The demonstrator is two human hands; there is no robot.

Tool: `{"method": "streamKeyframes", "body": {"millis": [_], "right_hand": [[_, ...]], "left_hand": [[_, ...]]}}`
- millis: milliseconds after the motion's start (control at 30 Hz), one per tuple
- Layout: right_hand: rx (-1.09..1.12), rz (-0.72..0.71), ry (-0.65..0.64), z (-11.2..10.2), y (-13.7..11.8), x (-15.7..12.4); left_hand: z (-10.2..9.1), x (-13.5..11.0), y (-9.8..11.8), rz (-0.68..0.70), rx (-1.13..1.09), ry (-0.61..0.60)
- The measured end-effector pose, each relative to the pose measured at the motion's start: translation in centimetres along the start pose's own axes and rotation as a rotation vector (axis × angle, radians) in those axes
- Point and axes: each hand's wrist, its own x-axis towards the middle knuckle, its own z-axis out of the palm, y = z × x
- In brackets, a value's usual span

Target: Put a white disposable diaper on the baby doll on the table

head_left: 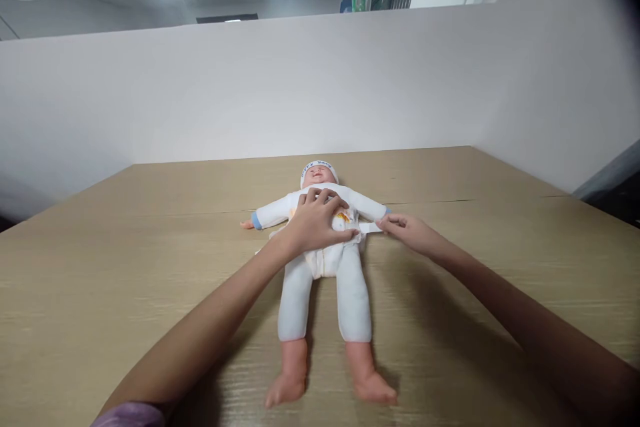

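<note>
On its back lies a baby doll [353,307] in white clothes and a lettered white headband, its bare feet toward me. A white diaper [324,263] is around its hips, over the clothes. My left hand [320,221] rests spread on the doll's belly and the diaper's front, hiding part of both. At the doll's side, my right hand [407,230] pinches the end of a white diaper tab [371,227], which stretches out sideways from the diaper beside the doll's blue-cuffed arm. On the other side, a bit of the diaper's edge shows past my left wrist.
The doll lies on a wide wooden table [150,267] with a thin seam across it. A white partition [300,87] rises behind the table and continues along the right. Lit ceiling panels show beyond it.
</note>
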Motion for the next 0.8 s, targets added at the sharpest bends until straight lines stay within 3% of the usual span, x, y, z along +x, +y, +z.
{"method": "streamKeyframes", "body": {"millis": [133,300,400,533,633,733,800], "right_hand": [[0.057,-0.022,-0.032,0.2,-3.0,2.7],[-0.071,-0.042,-0.021,3.7,-5.4,5.3],[-0.068,-0.094,0.096,5.4,-5.8,4.0],[-0.128,-0.432,0.274,6.0,-5.5,0.6],[-0.229,-0.621,0.149,5.9,-4.6,-1.0],[-0.291,-0.667,0.055,5.8,-3.3,-1.3],[-0.305,-0.668,0.056,5.8,-2.6,-1.1]], "left_hand": [[0.2,0.1,-0.2,0.011,-0.005,0.008],[0.3,0.0,-0.1,-0.009,-0.021,0.011],[0.1,0.1,-0.1,-0.043,-0.076,-0.006],[-0.7,0.1,-0.6,-0.05,-0.222,-0.06],[-1.2,-0.3,-1.4,-0.014,-0.423,-0.04],[-1.1,-1.9,-2.8,-0.038,-0.607,0.095],[-0.6,-3.7,-4.2,-0.089,-0.603,0.207]]}}
